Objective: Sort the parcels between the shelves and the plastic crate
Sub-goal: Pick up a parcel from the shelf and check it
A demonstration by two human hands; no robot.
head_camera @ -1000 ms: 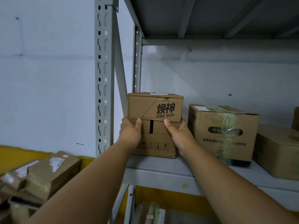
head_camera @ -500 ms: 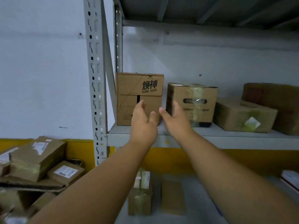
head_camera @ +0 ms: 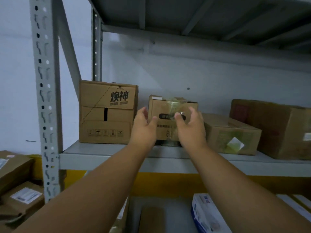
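A tall brown box with black characters (head_camera: 107,113) stands at the left end of the grey metal shelf (head_camera: 107,157). Right beside it sits a smaller taped cardboard box (head_camera: 168,105). My left hand (head_camera: 144,128) and my right hand (head_camera: 190,126) are both raised in front of that smaller box, fingers spread, one at each side of its front face. Neither hand grips anything. Whether the fingertips touch the box is unclear.
Further right on the shelf lie a flat taped box (head_camera: 230,137) and a large dark box (head_camera: 277,130). A perforated upright post (head_camera: 45,98) bounds the shelf on the left. Labelled parcels (head_camera: 20,190) pile at lower left. A white and blue box (head_camera: 208,214) lies on the lower shelf.
Both hands let go of the tall box with characters, pulled back, then shifted right to the smaller taped box. The view has moved right and back.
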